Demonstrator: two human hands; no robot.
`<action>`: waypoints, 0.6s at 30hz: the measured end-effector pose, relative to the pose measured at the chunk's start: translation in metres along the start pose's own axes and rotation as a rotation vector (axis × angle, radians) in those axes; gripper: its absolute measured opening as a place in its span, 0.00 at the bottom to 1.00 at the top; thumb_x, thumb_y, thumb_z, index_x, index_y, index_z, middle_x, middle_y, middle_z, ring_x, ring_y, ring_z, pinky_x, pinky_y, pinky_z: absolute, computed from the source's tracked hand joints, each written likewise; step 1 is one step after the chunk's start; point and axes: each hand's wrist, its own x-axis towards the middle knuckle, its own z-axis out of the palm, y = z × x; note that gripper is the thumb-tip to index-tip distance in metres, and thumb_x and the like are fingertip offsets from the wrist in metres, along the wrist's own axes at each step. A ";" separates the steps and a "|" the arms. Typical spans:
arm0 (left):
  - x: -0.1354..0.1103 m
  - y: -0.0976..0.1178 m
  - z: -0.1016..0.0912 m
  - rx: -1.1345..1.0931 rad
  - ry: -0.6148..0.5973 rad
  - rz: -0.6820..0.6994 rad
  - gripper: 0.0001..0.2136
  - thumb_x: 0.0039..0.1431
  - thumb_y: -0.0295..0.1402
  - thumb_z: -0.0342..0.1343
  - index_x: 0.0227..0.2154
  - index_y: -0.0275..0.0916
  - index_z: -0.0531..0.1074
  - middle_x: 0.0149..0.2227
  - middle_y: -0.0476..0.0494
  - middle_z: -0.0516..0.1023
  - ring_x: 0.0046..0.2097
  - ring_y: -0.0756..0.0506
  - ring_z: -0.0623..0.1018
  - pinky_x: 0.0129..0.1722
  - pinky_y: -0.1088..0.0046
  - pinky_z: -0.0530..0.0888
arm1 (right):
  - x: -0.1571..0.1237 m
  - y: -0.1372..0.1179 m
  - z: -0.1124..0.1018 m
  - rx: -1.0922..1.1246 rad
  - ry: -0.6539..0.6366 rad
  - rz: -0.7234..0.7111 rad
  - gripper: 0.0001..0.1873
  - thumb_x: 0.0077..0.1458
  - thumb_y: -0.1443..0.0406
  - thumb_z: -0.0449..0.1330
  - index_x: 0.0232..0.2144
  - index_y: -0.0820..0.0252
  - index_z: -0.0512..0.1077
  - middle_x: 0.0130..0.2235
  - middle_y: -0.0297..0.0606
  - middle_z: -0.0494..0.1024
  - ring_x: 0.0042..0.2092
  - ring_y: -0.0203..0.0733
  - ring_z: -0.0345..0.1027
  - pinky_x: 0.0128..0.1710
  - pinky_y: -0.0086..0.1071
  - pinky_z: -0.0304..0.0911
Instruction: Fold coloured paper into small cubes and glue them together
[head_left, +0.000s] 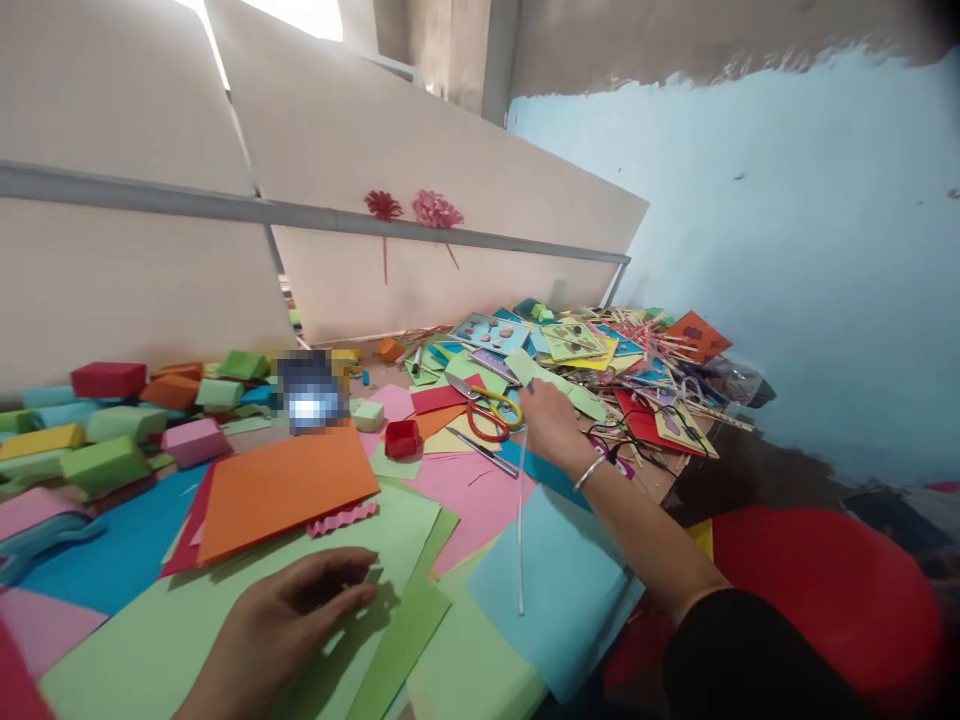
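Observation:
My left hand (292, 620) hovers over a large light green paper sheet (187, 620), fingers loosely curved and apart, holding nothing. My right hand (551, 415) reaches out to the pile, its fingers curled down beside the yellow and red handles of the scissors (491, 415). What those fingers grip, if anything, is hidden. Just below that hand, a thin whitish strip (520, 530) runs down across light blue paper (555, 575); whether it is held I cannot tell. A slim pointed metal tool (484, 453) lies near the scissors, and a small red folded-paper box (402, 438) stands farther left.
Colourful paper blocks (105, 460) crowd the left side. Orange card (289, 490) lies in front of a blurred-out device (311, 390). Sticks and decorated cards (574, 342) heap up at the back right. A white panel (450, 150) borders the table; a red stool (825, 590) stands right.

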 end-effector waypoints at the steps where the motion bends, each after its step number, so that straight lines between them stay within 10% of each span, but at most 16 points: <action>1: 0.001 0.000 0.000 -0.033 0.003 -0.005 0.16 0.42 0.48 0.68 0.31 0.43 0.82 0.33 0.42 0.85 0.36 0.37 0.82 0.39 0.64 0.78 | 0.006 0.010 0.004 -0.052 -0.008 0.090 0.17 0.60 0.66 0.62 0.51 0.70 0.71 0.54 0.55 0.72 0.54 0.53 0.68 0.53 0.48 0.66; 10: 0.008 0.009 -0.004 -0.260 -0.014 -0.053 0.16 0.37 0.38 0.71 0.32 0.38 0.81 0.30 0.42 0.82 0.33 0.42 0.80 0.35 0.65 0.76 | 0.035 0.024 0.050 -0.093 -0.051 0.350 0.19 0.63 0.59 0.61 0.52 0.64 0.70 0.53 0.46 0.73 0.52 0.48 0.71 0.51 0.47 0.69; 15: 0.012 0.013 -0.007 -0.321 -0.001 -0.046 0.15 0.38 0.39 0.69 0.31 0.38 0.80 0.28 0.44 0.80 0.30 0.45 0.77 0.29 0.69 0.72 | 0.038 0.053 0.034 0.191 0.123 0.353 0.13 0.57 0.72 0.60 0.44 0.78 0.73 0.48 0.68 0.73 0.55 0.63 0.67 0.53 0.53 0.63; 18: 0.012 0.013 -0.007 -0.323 -0.005 -0.028 0.16 0.39 0.39 0.68 0.32 0.38 0.79 0.28 0.45 0.78 0.29 0.45 0.75 0.27 0.71 0.71 | 0.037 0.075 0.012 0.487 0.244 0.286 0.15 0.52 0.68 0.60 0.43 0.72 0.73 0.41 0.57 0.77 0.47 0.57 0.72 0.47 0.47 0.66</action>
